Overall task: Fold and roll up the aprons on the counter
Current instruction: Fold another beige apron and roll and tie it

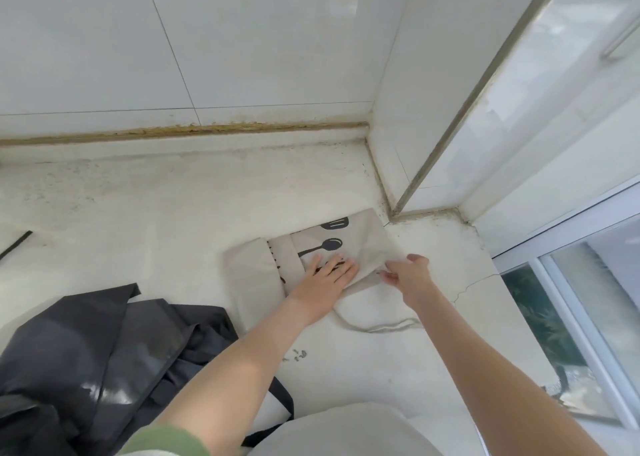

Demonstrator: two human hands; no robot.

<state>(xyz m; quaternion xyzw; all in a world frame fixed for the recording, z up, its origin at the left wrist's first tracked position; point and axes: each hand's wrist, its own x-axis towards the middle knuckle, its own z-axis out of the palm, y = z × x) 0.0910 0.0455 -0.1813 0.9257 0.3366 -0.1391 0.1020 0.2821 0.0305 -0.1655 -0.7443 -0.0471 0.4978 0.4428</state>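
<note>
The left hand presses flat, fingers straight, on the folded beige apron, and the right hand just beside it pinches the cloth's slightly lifted right edge. The apron's long axis runs left to right on the tabletop by the wall corner, so the right hand probably carries its edge leftward. A crumpled black apron lies at the near left.

Beige apron with black utensil print; dark grey apron; off-white counter; white wall tiles.
</note>
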